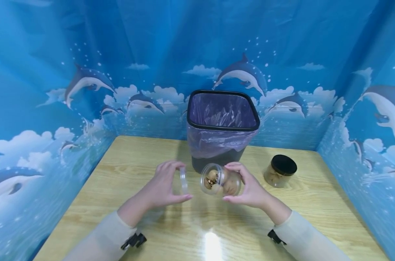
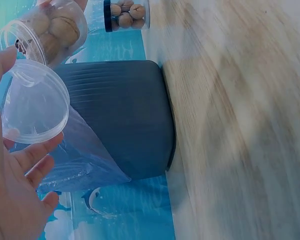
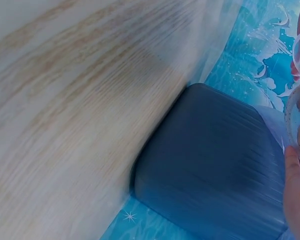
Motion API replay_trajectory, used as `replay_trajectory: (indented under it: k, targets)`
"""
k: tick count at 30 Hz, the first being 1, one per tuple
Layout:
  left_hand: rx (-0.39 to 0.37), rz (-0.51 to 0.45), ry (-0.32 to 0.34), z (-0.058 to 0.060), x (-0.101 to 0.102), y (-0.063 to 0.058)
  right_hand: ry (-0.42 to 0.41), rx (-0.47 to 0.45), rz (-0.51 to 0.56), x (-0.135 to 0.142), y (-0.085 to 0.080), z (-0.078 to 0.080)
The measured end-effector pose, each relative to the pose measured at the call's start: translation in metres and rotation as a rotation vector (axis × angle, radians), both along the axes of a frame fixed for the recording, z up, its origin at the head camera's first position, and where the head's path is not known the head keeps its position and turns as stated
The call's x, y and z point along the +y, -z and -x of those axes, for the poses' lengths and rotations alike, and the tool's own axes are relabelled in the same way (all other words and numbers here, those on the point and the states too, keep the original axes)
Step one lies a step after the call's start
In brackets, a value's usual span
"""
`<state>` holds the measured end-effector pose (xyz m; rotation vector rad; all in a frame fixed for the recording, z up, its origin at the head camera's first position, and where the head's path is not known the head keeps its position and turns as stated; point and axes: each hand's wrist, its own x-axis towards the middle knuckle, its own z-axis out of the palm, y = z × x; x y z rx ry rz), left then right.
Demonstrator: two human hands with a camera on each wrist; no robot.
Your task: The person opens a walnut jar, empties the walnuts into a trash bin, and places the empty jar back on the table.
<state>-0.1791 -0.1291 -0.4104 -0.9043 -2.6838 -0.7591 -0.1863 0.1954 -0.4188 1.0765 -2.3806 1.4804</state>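
Note:
My left hand (image 1: 164,185) pinches a clear plastic lid (image 1: 183,180) by its rim, thumb below and fingers above. In my right hand (image 1: 249,186) is a clear jar (image 1: 231,183), tipped on its side with its mouth turned left toward the lid. Walnuts (image 2: 52,37) fill the jar, along with some darker bits near its mouth. Lid and jar are apart, both held above the table in front of the trash bin. The left wrist view shows the lid (image 2: 35,107) face on, near the jar's mouth. Only part of the right hand (image 3: 297,195) appears in the right wrist view.
A dark trash bin (image 1: 213,157) with a purple liner bag (image 1: 217,139) stands at the table's back. To the right sits another jar (image 1: 275,177) of walnuts under a black lid (image 1: 283,165). A blue dolphin-print curtain (image 1: 164,43) encloses the wooden table (image 1: 135,152).

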Motion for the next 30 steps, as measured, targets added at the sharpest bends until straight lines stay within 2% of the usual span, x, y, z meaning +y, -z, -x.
replay_trajectory:
  k: [6, 13, 17, 23, 30]
  targets:
    - [-0.045, -0.061, -0.040, -0.006, -0.006, 0.005, -0.019, 0.012, 0.003, 0.007, 0.002, 0.001]
    - [-0.103, -0.111, -0.095, -0.012, -0.014, 0.018, -0.008, 0.014, 0.007, 0.013, 0.001, 0.000]
    - [-0.146, -0.129, -0.103, -0.013, -0.018, 0.024, -0.006, 0.044, 0.032, 0.015, 0.001, 0.000]
    - [-0.243, -0.112, -0.084, -0.014, -0.022, 0.031, -0.006, 0.057, 0.054, 0.018, 0.001, -0.001]
    - [-0.369, -0.108, -0.101, -0.012, -0.027, 0.037, 0.006, 0.069, 0.047, 0.024, 0.001, -0.001]
